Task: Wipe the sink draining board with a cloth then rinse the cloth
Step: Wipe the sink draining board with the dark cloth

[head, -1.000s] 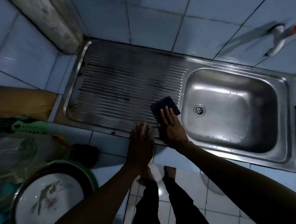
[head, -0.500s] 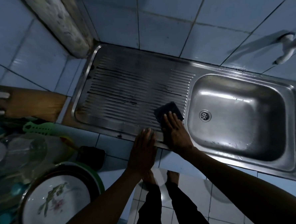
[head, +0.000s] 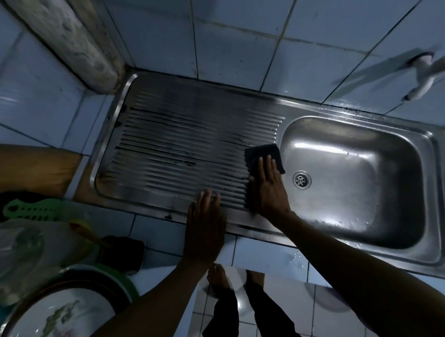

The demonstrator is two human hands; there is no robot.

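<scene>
A ribbed steel draining board (head: 179, 155) lies left of the sink basin (head: 352, 186), which has a round drain (head: 302, 180). A dark cloth (head: 261, 154) lies at the board's right end, beside the basin's rim. My right hand (head: 268, 189) presses flat on the cloth with straight fingers. My left hand (head: 205, 226) rests flat on the board's front edge, just left of the right hand, holding nothing.
A white tap (head: 424, 78) sticks out of the tiled wall at the upper right. A wooden board (head: 28, 169), a green plastic utensil (head: 33, 209) and a floral plate (head: 57, 332) in a basin crowd the counter at the left. A pipe (head: 78, 41) runs down the corner.
My right hand and the cloth stay at the board's right end, shifted slightly towards the basin. The view has tilted a little. My left hand keeps its place on the front edge.
</scene>
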